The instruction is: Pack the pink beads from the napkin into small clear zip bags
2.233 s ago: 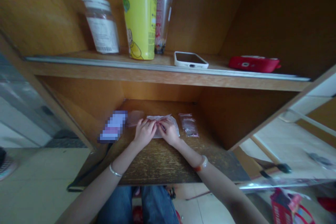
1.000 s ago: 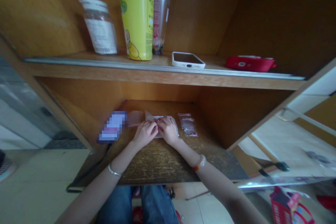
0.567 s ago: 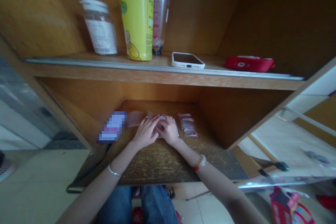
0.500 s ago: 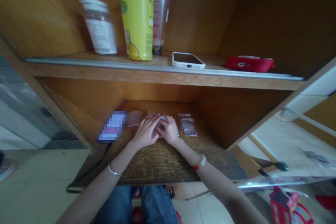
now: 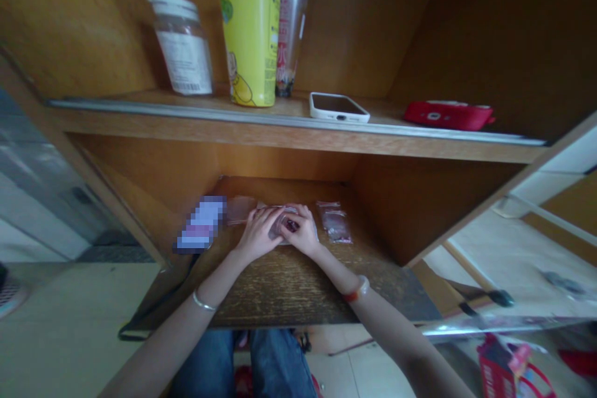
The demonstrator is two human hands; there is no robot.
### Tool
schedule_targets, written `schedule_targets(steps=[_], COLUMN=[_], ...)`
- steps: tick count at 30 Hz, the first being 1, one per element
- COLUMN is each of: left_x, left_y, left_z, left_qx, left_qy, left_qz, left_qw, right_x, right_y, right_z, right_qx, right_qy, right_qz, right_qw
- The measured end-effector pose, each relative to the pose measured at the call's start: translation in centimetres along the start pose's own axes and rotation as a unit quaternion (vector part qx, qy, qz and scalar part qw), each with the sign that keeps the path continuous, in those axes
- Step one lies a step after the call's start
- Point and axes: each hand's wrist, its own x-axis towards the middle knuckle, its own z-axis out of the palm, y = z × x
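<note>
On the lower shelf, a small clear plastic bag [image 5: 276,228] with dark reddish contents lies between my hands. My left hand [image 5: 259,233] curves around its left side, fingertips at the far edge. My right hand [image 5: 304,233] is bent over the right side, with thumb and fingers forming a ring around the dark contents [image 5: 291,224]. The fingertips partly cover the bag, and the small contents are too blurred to name. Filled clear zip bags [image 5: 334,222] lie to the right of my right hand. Flat clear bags [image 5: 240,210] rest left of my left hand.
A phone with a blurred-out screen [image 5: 201,224] lies at the left, with a dark strap [image 5: 156,314] near it. The upper shelf holds a white-capped jar [image 5: 184,53], yellow bottle [image 5: 252,37], clear cup [image 5: 293,18], white-cased phone [image 5: 339,106] and red case [image 5: 448,115].
The view has shifted slightly. My right fingers have curled a little, and more of the dark reddish contents shows between the hands. Both hands stay at the bag.
</note>
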Motion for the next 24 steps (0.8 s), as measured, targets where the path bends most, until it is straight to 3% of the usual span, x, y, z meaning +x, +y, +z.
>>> schedule_targets(steps=[8,10,12,16,24], left_x=[-0.2,-0.1,-0.1,0.0,0.1], left_y=[-0.6,-0.8,-0.9,-1.0,-1.4], left_z=[0.5,0.5,0.5,0.5,1.0], left_qx=[0.067,0.085,0.092,0.086,0.081], left_qy=[0.075,0.087,0.083,0.038,-0.003], left_qz=[-0.074,-0.094,-0.111,-0.141,-0.144], left_qw=[0.992,0.988,0.986,0.986,0.986], right_x=[0.2,0.2,0.2,0.1,0.3], right_y=[1.4,1.8,2.0,1.7,1.1], right_z=[-0.1,-0.3,-0.3,-0.4,-0.6], right_qx=[0.032,-0.019,-0.075,-0.131,-0.182], right_qy=[0.059,0.024,-0.052,-0.159,-0.179], right_qz=[0.083,0.08,0.066,0.065,0.116], right_qw=[0.994,0.996,0.994,0.976,0.96])
